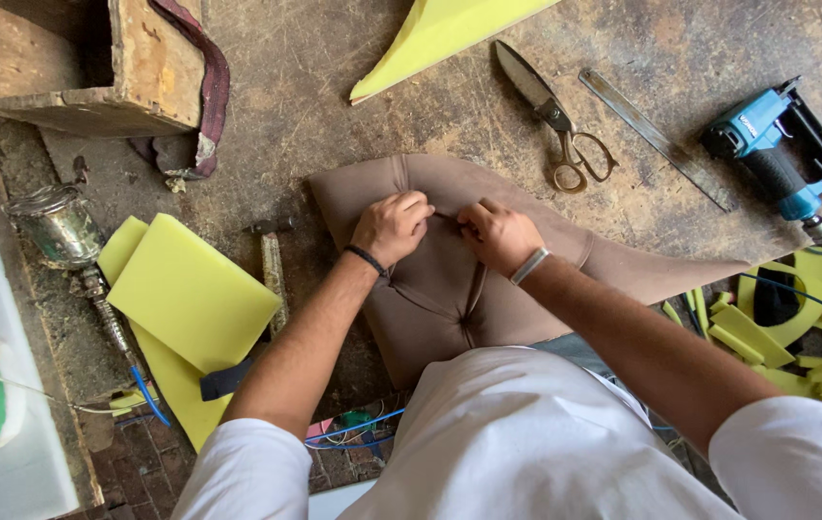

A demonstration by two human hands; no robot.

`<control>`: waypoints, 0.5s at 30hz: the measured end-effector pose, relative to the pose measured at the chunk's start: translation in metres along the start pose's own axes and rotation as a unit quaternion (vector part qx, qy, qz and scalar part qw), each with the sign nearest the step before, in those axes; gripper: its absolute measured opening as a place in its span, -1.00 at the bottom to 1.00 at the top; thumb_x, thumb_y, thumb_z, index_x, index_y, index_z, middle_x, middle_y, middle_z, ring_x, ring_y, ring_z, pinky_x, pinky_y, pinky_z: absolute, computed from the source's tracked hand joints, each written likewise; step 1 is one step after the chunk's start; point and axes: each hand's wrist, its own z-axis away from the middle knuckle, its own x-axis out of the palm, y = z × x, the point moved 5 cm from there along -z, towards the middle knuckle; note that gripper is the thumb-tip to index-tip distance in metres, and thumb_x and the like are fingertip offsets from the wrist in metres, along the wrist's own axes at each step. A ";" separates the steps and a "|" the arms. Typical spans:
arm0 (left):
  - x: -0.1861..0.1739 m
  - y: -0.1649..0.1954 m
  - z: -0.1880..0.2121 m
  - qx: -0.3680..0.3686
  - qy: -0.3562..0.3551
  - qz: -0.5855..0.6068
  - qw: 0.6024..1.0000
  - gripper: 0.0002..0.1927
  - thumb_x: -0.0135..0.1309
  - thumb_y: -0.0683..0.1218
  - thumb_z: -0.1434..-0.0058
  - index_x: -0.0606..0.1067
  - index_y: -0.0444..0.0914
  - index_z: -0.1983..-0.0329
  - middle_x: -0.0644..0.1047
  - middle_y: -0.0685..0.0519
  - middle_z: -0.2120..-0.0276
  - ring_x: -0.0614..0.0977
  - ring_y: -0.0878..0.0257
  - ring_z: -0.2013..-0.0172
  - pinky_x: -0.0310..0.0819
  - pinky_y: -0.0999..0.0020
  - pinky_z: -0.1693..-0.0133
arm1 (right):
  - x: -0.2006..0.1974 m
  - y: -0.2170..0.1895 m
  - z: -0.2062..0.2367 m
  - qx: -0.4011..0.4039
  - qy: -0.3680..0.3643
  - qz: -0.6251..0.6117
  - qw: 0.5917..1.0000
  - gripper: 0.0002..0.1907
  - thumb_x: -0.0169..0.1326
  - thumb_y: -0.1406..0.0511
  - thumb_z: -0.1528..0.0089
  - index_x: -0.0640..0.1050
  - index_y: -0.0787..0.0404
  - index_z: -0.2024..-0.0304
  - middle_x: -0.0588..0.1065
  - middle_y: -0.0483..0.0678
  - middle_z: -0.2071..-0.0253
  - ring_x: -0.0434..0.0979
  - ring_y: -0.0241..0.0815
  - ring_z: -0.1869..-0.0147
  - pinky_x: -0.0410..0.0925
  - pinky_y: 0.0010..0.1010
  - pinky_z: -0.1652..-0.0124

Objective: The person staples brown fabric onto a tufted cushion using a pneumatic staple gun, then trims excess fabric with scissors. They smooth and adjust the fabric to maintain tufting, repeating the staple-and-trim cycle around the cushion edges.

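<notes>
Scarred wooden counter (353, 87), wide and bare in the middle, serving as the flat backing for the work. Brown upholstered cushion (440, 289) lying flat at the near centre, just in front of the body, tufted seams running up to a pucker between the hands; placed close, so both arms can bear down on it. Yellow foam slabs (185, 289) stacked at the left, another yellow foam piece (430, 34) at the far edge, foam offcuts (786, 337) heaped at the right, all pushed aside but within reach. Wooden box (93, 63) at the far left. Blue staple gun (777, 144) parked far right, hose trailing; metal ruler (656, 140) and scissors (555, 120) beside it. Left hand (390, 226) curled shut, knuckles up, pinning the fabric; right hand (500, 234) likewise closed, fingertips pinching the fold at the seam, the two grips nearly touching to keep the pleat tight.
</notes>
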 end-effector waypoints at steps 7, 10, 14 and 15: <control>0.001 0.022 0.019 -0.108 0.064 -0.002 0.992 -0.58 0.01 -0.20 -0.36 0.46 -0.20 -0.29 0.48 -0.02 -0.23 0.53 0.04 -0.24 0.40 0.13 -0.33 | -0.038 -0.003 0.052 0.050 0.141 -0.118 0.982 -0.71 0.18 0.38 -0.19 0.60 0.16 0.01 0.55 0.02 0.02 0.62 0.07 0.01 0.51 -0.22 0.05; 0.013 0.048 0.019 -0.107 -0.030 -0.058 0.992 -0.35 0.00 -0.07 -0.28 0.29 -0.18 -0.48 0.25 -0.14 -0.45 0.32 -0.05 -0.37 0.05 -0.03 -0.39 | -0.041 -0.013 0.048 -0.005 0.152 -0.092 0.984 -0.58 0.18 0.39 -0.15 0.59 0.22 -0.09 0.54 0.06 -0.03 0.58 0.07 -0.04 0.48 -0.19 -0.01; 0.015 0.077 0.035 -0.069 -0.124 -0.050 0.989 -0.30 -0.04 0.08 -0.29 0.18 -0.10 -0.50 0.10 -0.05 -0.54 0.13 -0.08 -0.50 -0.10 0.00 -0.46 | -0.035 -0.016 0.035 -0.082 0.056 -0.044 0.994 -0.61 0.21 0.41 -0.03 0.66 0.13 0.06 0.59 -0.01 0.02 0.56 0.03 0.04 0.45 -0.19 0.02; 0.015 0.079 0.040 -0.062 -0.152 -0.040 0.986 -0.25 -0.03 0.11 -0.24 0.16 -0.14 -0.50 0.10 -0.06 -0.52 0.10 -0.08 -0.49 -0.11 -0.01 -0.45 | -0.034 -0.013 0.033 -0.080 0.033 -0.057 0.995 -0.65 0.22 0.40 -0.01 0.67 0.11 0.12 0.60 -0.04 0.07 0.57 0.01 0.04 0.45 -0.20 0.01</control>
